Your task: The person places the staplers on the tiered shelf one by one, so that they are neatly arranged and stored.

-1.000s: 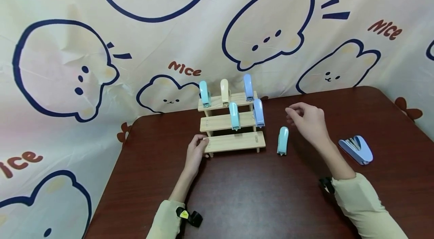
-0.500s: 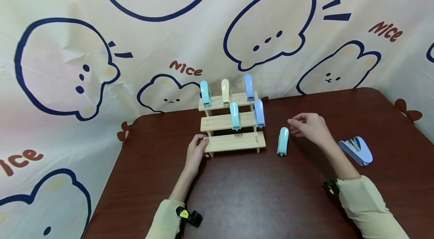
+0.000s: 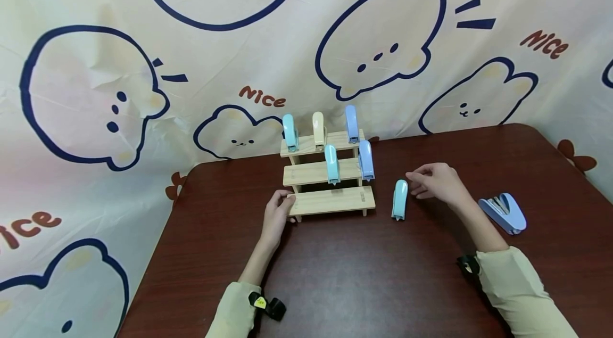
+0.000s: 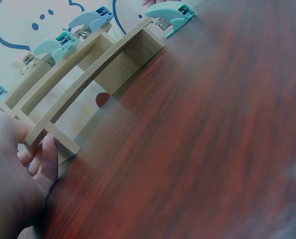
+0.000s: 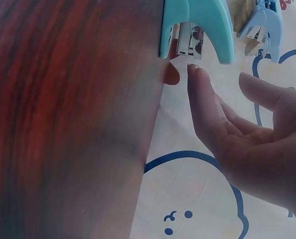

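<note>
A three-tier wooden display stand (image 3: pixel 330 200) stands on the table near the back wall. My left hand (image 3: pixel 276 214) grips the left end of its lowest tier; in the left wrist view, fingers (image 4: pixel 49 157) curl beneath the board. To the right of the stand, a teal mini stapler (image 3: pixel 399 199) rests on the table. Beside it is my right hand (image 3: pixel 440 182), with the fingertips close to the stapler's right side. In the right wrist view that hand holds nothing, thumb and forefinger apart, just off the teal stapler (image 5: pixel 208 25).
The top tier bears a teal stapler (image 3: pixel 289 133), a cream stapler (image 3: pixel 318 129) and a blue stapler (image 3: pixel 351 124). On the middle tier are another teal stapler (image 3: pixel 331 164) and blue stapler (image 3: pixel 366 159). A further blue stapler (image 3: pixel 504 213) lies right of my right forearm.
My right hand has come down and towards me, from behind the teal stapler on the table to beside it. The left hand keeps its grip on the stand.
</note>
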Demonstrator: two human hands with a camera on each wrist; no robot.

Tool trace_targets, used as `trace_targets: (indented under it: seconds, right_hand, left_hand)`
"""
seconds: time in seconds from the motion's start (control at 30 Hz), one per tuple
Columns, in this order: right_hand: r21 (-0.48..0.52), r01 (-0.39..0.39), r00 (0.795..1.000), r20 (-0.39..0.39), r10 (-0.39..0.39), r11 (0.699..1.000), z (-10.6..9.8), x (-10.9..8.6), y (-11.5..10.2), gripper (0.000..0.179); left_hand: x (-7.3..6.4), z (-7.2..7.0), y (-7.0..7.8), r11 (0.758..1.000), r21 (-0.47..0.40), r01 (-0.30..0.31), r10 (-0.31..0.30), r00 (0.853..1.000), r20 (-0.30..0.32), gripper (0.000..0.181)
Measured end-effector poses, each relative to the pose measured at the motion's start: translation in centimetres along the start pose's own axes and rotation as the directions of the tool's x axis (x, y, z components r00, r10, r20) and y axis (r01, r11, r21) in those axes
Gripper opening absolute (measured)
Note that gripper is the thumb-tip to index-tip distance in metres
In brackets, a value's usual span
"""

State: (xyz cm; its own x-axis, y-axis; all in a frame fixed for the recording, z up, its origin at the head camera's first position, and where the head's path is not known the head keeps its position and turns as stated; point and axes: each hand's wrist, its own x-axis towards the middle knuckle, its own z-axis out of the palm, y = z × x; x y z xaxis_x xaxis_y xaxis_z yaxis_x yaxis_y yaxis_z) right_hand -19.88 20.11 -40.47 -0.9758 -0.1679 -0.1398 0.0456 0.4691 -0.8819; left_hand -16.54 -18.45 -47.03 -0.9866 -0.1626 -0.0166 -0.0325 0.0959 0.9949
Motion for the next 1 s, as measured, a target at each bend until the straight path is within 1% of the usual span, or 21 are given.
trace_targets:
  seconds: [0.2, 0.37, 0.5, 0.57, 0.63, 0.73, 0.77, 0.8, 0.9, 0.93, 1.0]
  right_hand:
    - [-0.007, -0.042, 0.996, 0.076, 0.042, 0.999, 0.0, 0.3, 0.4, 0.044]
    - [-0.015, -0.055, 0.991, 0.124, 0.057, 0.998, 0.2, 0.3, 0.4, 0.047]
    - [-0.035, -0.055, 0.988, 0.145, 0.060, 0.998, 0.4, 0.2, 0.4, 0.049]
    - [-0.053, -0.043, 0.985, 0.165, 0.051, 0.998, 0.5, 0.2, 0.4, 0.049]
    - [-0.074, -0.030, 0.981, 0.188, 0.043, 0.997, 0.7, 0.3, 0.4, 0.047]
    - [-0.097, -0.019, 0.975, 0.218, 0.040, 0.995, 1.0, 0.4, 0.4, 0.043]
    - [-0.103, -0.018, 0.974, 0.224, 0.041, 0.995, 1.1, 0.4, 0.4, 0.041]
    - [-0.107, -0.018, 0.973, 0.229, 0.042, 0.994, 1.2, 0.4, 0.4, 0.040]
    - [-0.129, -0.006, 0.973, 0.229, 0.036, 0.992, 1.3, 0.4, 0.2, 0.038]
    - [-0.140, 0.004, 0.975, 0.221, 0.027, 0.990, 1.4, 0.4, 0.2, 0.037]
    - [-0.167, 0.028, 0.982, 0.188, 0.004, 0.986, 1.5, 0.3, 0.0, 0.035]
  left_hand:
    - [0.1, -0.1, -0.1, 1.000, -0.001, 0.007, -0.007, 1.000, -0.003, 0.021]
    - [0.1, -0.2, 0.1, 1.000, -0.002, 0.019, -0.019, 1.000, 0.015, 0.020]
    - [-0.6, 0.0, 1.6, 1.000, 0.007, 0.030, -0.030, 0.999, 0.022, 0.019]
    - [-0.7, 0.0, 1.5, 1.000, 0.006, 0.015, -0.015, 1.000, 0.022, 0.019]
    - [-1.1, 0.0, 2.2, 1.000, 0.002, 0.011, -0.011, 1.000, 0.019, 0.018]
    - [-1.3, 0.0, 2.5, 1.000, 0.000, 0.005, -0.005, 1.000, 0.023, 0.018]
    - [-1.6, 0.1, 3.0, 1.000, 0.002, 0.011, -0.011, 1.000, 0.023, 0.018]
    - [-1.9, 0.1, 3.5, 1.000, 0.005, 0.019, -0.019, 1.000, 0.024, 0.017]
    - [-1.9, 0.1, 3.6, 1.000, 0.005, 0.017, -0.017, 1.000, 0.025, 0.017]
    - [-1.9, 0.2, 3.5, 1.000, 0.007, 0.018, -0.018, 1.000, 0.025, 0.017]
    - [-1.4, 0.1, 2.9, 1.000, 0.009, 0.027, -0.027, 0.999, 0.024, 0.017]
